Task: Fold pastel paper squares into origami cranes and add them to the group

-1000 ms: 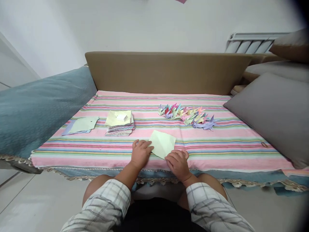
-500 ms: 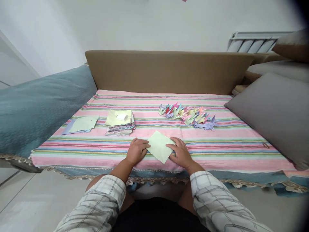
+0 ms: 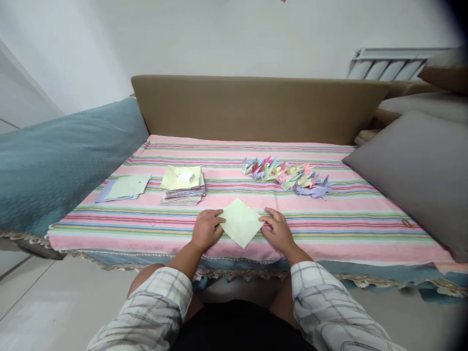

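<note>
- Green paper (image 3: 241,222): diamond-wise on the striped cloth (image 3: 109,239), between the hands, one point toward the person.
- Left hand (image 3: 207,230): thumb and fingers pinching its left corner.
- Right hand (image 3: 279,233): thumb and fingertips pinching its right corner.
- Paper stack (image 3: 183,191): beyond left hand, small white block (image 3: 186,177) on top.
- Loose sheets (image 3: 126,186): left of stack, overlapping.
- Paper cranes (image 3: 285,175): clustered beyond right hand, mixed colours.

Soft, even light; pale glare on floor (image 3: 44,309); right corners dark; wide-angle stretch toward edges.
</note>
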Demonstrator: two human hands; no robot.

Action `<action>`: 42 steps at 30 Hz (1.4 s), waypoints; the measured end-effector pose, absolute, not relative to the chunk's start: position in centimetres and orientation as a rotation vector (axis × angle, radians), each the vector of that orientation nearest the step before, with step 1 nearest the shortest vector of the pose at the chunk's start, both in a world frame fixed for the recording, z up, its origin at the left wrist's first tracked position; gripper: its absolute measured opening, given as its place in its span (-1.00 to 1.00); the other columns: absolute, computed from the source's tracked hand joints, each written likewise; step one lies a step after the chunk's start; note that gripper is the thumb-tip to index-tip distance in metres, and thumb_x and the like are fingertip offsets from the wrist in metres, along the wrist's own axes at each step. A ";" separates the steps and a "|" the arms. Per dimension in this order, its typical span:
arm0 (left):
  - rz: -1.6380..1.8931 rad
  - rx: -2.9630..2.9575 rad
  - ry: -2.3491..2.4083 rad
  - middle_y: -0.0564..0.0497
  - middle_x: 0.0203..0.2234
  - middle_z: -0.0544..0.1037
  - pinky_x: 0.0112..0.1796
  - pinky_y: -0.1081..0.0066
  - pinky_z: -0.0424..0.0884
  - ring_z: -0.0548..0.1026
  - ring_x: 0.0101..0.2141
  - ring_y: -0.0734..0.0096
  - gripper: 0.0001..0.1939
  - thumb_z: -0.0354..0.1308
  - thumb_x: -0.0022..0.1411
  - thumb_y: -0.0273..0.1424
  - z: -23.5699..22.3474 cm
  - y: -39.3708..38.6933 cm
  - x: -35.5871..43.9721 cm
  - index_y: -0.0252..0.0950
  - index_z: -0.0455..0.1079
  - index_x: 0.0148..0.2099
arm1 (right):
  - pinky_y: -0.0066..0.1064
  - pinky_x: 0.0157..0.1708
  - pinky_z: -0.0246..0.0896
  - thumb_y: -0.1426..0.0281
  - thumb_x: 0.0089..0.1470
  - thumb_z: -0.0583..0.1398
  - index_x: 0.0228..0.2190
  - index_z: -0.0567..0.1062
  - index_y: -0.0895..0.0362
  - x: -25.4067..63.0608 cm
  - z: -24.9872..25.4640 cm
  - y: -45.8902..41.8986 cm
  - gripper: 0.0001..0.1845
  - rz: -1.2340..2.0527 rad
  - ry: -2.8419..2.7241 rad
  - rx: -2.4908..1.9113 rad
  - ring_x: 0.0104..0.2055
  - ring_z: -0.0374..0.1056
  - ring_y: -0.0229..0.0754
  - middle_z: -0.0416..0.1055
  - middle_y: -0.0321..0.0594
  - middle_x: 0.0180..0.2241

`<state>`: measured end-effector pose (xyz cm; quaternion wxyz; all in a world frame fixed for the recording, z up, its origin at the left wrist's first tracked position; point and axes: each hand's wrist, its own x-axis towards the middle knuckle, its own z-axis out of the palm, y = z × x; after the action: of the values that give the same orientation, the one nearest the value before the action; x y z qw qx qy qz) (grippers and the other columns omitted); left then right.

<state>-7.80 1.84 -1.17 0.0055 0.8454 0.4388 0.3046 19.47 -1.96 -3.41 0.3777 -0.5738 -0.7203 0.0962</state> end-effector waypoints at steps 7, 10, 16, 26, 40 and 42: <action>0.940 2.575 1.389 -0.04 -0.03 0.48 -0.03 0.15 0.31 0.41 -0.06 0.21 -0.67 0.08 -0.03 -0.55 -0.9 1.8 -7.7 -0.22 0.44 -0.17 | -0.09 0.04 0.12 0.41 -0.03 0.12 -0.22 0.51 0.10 19.5 -3.4 -2.1 -0.71 0.207 -1.872 -1.432 0.06 0.17 0.00 0.28 -0.07 0.01; 0.974 2.543 1.363 -0.06 0.00 0.45 -0.03 0.16 0.30 0.38 -0.04 0.21 -0.72 0.06 -0.06 -0.58 -0.7 1.6 -8.0 -0.24 0.42 -0.27 | -0.09 0.04 0.12 0.41 -0.03 0.12 -0.23 0.51 0.09 19.5 -3.3 -2.2 -0.71 0.214 -1.871 -1.437 0.05 0.17 0.01 0.28 -0.08 0.01; 1.022 2.543 1.428 -0.05 -0.02 0.45 -0.04 0.14 0.30 0.39 -0.08 0.21 -0.80 0.06 0.02 -0.54 -1.0 1.2 -8.6 -0.22 0.46 -0.32 | -0.06 0.04 0.12 0.37 -0.01 0.12 -0.23 0.51 0.06 19.5 -3.2 -2.3 -0.73 0.226 -1.858 -1.437 0.06 0.17 0.02 0.29 -0.10 0.01; 1.050 2.498 1.491 -0.10 -0.08 0.49 -0.03 0.17 0.30 0.40 -0.04 0.19 -0.90 0.15 0.09 -0.36 -0.9 1.3 -8.8 -0.25 0.45 -0.34 | -0.09 0.02 0.13 0.32 0.01 0.13 -0.27 0.52 0.06 19.4 -3.3 -2.2 -0.77 0.266 -1.807 -1.474 0.07 0.16 0.01 0.29 -0.11 0.01; 0.987 2.351 1.769 -0.10 -0.27 0.55 -0.13 0.14 0.33 0.44 -0.16 0.14 -0.82 0.09 0.16 -0.27 -0.7 2.0 -7.7 -0.24 0.35 -0.42 | -0.20 -0.10 0.13 0.15 0.03 0.11 -0.62 0.38 0.08 17.9 -2.7 -0.3 -0.67 0.210 -1.612 -1.691 -0.12 0.27 -0.05 0.39 -0.13 -0.20; 0.993 2.362 1.828 -0.10 -0.21 0.53 -0.13 0.13 0.33 0.43 -0.15 0.11 -0.85 0.11 0.14 -0.29 -0.6 1.8 -7.5 -0.24 0.37 -0.27 | -0.22 -0.13 0.13 0.16 0.02 0.12 -0.63 0.35 0.08 17.7 -2.7 -0.3 -0.68 0.181 -1.607 -1.715 -0.14 0.26 -0.06 0.39 -0.13 -0.19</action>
<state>-7.53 1.77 -0.61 -0.0029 0.7504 0.5808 0.3155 17.70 -0.27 -2.66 0.3821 -0.6723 -0.6300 0.0709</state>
